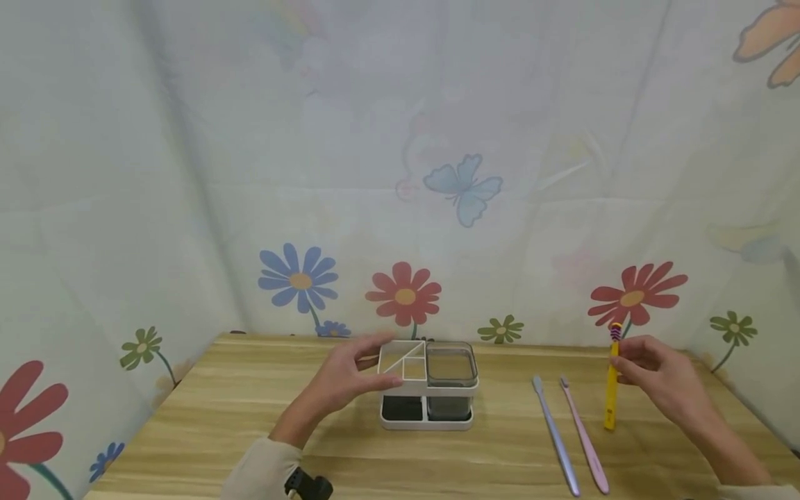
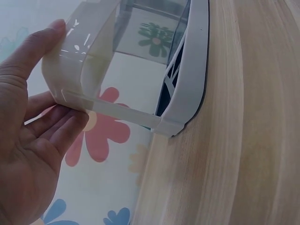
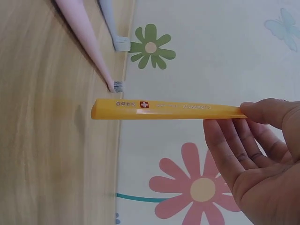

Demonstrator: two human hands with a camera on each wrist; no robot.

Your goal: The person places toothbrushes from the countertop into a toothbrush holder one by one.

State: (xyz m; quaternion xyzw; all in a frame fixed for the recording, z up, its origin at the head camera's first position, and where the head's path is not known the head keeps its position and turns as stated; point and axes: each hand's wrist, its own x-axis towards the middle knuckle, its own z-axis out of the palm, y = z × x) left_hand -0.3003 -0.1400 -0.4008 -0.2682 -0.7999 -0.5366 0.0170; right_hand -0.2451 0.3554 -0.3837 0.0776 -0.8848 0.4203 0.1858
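Note:
My right hand [image 1: 664,375] pinches a yellow toothbrush [image 1: 611,392] near its head, with the handle hanging down above the table. In the right wrist view the brush's handle [image 3: 154,109] bears printing and a small red mark; its head is hidden by the hand. On the left, my left hand [image 1: 344,375] grips the side of a white two-tier toothbrush holder [image 1: 403,390], thumb toward me and fingers behind. The holder has a divided top on the left and a clear cup [image 1: 451,364] on the right, and stands on the table.
A blue toothbrush [image 1: 555,434] and a pink toothbrush [image 1: 584,436] lie side by side on the wooden table [image 1: 250,396], between the holder and my right hand. Behind the table hangs a flower-patterned cloth [image 1: 350,173].

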